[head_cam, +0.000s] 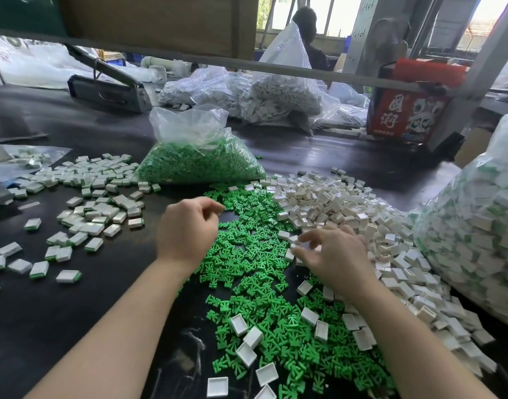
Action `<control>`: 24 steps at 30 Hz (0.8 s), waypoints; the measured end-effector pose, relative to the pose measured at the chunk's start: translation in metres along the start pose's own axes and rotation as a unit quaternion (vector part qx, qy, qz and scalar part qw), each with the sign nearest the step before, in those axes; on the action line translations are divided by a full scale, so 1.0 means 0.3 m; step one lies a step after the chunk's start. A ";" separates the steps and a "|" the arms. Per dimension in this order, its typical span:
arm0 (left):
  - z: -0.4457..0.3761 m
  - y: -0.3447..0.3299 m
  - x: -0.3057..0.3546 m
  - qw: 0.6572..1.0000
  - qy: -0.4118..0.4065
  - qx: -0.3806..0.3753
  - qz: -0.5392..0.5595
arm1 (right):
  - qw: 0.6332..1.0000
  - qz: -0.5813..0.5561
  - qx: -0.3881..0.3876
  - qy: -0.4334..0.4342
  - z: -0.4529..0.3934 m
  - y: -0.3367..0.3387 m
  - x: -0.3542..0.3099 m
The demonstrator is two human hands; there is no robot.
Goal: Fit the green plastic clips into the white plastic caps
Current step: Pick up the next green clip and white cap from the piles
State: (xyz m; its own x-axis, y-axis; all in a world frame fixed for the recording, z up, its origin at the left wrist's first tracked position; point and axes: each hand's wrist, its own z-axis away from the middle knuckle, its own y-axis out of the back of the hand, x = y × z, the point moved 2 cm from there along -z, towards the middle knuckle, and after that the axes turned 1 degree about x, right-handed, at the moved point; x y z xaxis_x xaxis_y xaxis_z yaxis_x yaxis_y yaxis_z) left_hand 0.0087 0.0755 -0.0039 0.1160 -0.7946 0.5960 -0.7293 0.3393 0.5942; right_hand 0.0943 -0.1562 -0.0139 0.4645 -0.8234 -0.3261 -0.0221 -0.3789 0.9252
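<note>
My right hand (330, 254) hovered with fingers loosely spread over the caps (327, 203), touching one at the pile's near edge, while my left hand (186, 228), curled (whether around a clip I couldn't tell), hung over the clips (255, 263) lying between both hands.

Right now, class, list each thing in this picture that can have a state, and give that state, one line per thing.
Left hand: fingers loosely curled over the green clips, nothing visibly held.
Right hand: fingers spread, touching white caps.
Bag of green clips: open at the top, spilling.
Assembled caps: clips fitted, scattered at the left.
</note>
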 end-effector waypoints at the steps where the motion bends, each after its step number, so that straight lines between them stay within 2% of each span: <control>1: 0.010 -0.014 0.017 0.999 -0.002 -0.018 0.027 | 1.000 0.014 -0.002 0.003 0.002 -0.008 -0.006; 4: 0.036 -0.060 0.057 0.989 -0.005 -0.088 0.116 | 1.000 0.007 0.018 0.013 0.003 -0.017 -0.011; 8: 0.073 -0.111 0.099 0.962 -0.041 -0.204 0.177 | 0.997 -0.025 0.060 0.035 0.004 -0.006 -0.011; 10: 0.086 -0.128 0.112 0.942 -0.041 -0.245 0.224 | 0.985 -0.165 0.043 0.029 0.004 0.006 -0.027; 12: 0.096 -0.136 0.126 0.925 -0.041 -0.249 0.283 | 0.947 -0.321 -0.009 0.015 0.009 0.013 -0.052; 15: 0.096 -0.132 0.130 0.910 -0.027 -0.223 0.348 | 0.925 -0.379 -0.028 0.009 0.011 0.010 -0.066; 17: 0.085 -0.127 0.117 0.912 -0.001 -0.205 0.356 | 0.931 -0.364 -0.033 0.007 0.011 -0.002 -0.063; 18: 0.078 -0.124 0.110 0.911 0.018 -0.198 0.361 | 0.948 -0.314 -0.050 0.019 0.010 -0.007 -0.060; 20: 0.066 -0.119 0.103 0.904 0.060 -0.189 0.379 | 0.985 -0.121 -0.102 0.075 0.011 -0.018 -0.057; 21: 0.063 -0.117 0.104 0.896 0.085 -0.186 0.395 | 0.986 -0.047 -0.123 0.097 0.015 -0.022 -0.059; 24: 0.063 -0.112 0.113 0.859 0.143 -0.184 0.457 | 0.987 -0.022 -0.125 0.101 0.019 -0.014 -0.074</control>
State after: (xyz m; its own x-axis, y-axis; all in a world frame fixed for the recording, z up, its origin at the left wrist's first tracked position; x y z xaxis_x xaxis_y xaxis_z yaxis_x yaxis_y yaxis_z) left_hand 0.0243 0.0276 -0.0139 -0.1926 0.0250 0.9810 -0.3484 0.9328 -0.0922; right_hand 0.0789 -0.1388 -0.0117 0.6272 -0.6978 -0.3459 0.2101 -0.2760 0.9379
